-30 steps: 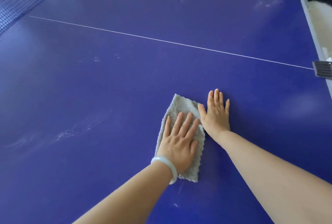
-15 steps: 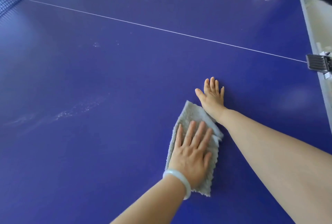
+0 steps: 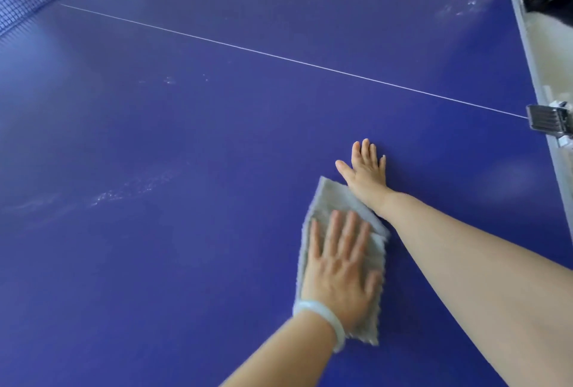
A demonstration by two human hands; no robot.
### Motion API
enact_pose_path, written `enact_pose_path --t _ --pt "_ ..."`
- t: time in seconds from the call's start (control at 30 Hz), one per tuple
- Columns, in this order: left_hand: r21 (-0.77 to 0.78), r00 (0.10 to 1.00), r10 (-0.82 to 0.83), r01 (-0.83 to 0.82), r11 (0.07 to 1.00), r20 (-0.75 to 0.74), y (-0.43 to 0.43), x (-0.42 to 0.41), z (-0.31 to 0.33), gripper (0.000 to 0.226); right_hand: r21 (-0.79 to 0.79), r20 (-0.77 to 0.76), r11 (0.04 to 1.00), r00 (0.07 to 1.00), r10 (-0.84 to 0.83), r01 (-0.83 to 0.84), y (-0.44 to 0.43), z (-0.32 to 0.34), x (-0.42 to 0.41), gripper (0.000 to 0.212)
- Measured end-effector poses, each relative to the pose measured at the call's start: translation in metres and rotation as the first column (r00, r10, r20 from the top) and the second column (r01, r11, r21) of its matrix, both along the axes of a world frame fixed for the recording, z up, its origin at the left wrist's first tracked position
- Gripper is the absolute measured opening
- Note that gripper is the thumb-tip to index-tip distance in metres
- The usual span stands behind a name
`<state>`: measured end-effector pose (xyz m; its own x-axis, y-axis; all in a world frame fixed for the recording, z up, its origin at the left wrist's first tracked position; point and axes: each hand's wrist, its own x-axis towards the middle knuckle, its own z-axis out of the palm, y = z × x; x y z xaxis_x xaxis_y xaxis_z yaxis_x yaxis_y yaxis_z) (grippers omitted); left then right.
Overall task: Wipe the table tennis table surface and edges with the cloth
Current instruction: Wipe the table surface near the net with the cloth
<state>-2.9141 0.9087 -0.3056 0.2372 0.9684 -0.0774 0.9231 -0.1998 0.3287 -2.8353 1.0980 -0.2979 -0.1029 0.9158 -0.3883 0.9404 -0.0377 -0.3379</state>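
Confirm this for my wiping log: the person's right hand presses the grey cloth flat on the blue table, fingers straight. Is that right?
Not quite. In the head view it is the left hand that presses the grey cloth flat on the blue table, fingers straight. The right hand lies flat on the table.

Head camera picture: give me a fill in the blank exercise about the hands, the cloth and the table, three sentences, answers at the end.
1. The left hand presses the grey cloth flat on a table whose colour is ____.
2. The right hand lies flat on the bare table and holds ____.
3. The pale bracelet sits on the ____ wrist.

Missing words: blue; nothing; left.
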Motion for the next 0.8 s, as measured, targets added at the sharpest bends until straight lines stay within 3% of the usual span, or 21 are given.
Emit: enact_pose_path --t 0.17,0.33,0.4,0.47,0.6,0.7,0.8 --pt "0.041 0.972 -0.229 0.231 0.972 -0.046 -0.002 -0.022 -0.004 0.066 -0.034 -0.101 0.999 0.995 0.017 -0.021 0.0 0.005 0.008 0.066" --pt "0.006 0.978 0.144 -0.145 0.989 -0.147 0.061 -0.112 -0.004 0.064 -0.078 -0.125 0.997 0.992 -0.005 -0.005 -0.001 0.011 0.008 0.065" --pt "-0.034 0.967 0.208 -0.215 0.976 -0.146 0.067 -0.113 -0.002 0.066 -0.092 -0.099 0.996 0.995 0.0 -0.009 -0.003 0.013 0.006 0.066" --pt "-0.066 0.971 0.211 -0.219 0.973 -0.116 0.055 -0.087 0.002 0.068 -0.083 -0.078 0.996 0.997 0.006 -0.013 -0.005 0.016 0.003 0.066" --pt "-0.167 0.998 0.022 -0.011 0.986 0.06 0.009 -0.028 0.014 0.066 -0.107 -0.142 0.994 0.99 -0.022 0.006 -0.012 0.036 0.003 0.059" --pt "-0.149 0.963 0.047 -0.007 0.989 0.267 0.002 -0.05 0.032 0.063 0.15 -0.172 0.988 0.985 -0.021 0.047 -0.053 0.045 0.001 0.053" --pt "-0.039 0.96 0.242 -0.239 0.97 0.142 -0.003 -0.127 0.033 0.062 0.397 -0.235 0.918 0.969 0.078 0.022 -0.138 0.034 -0.015 0.047"
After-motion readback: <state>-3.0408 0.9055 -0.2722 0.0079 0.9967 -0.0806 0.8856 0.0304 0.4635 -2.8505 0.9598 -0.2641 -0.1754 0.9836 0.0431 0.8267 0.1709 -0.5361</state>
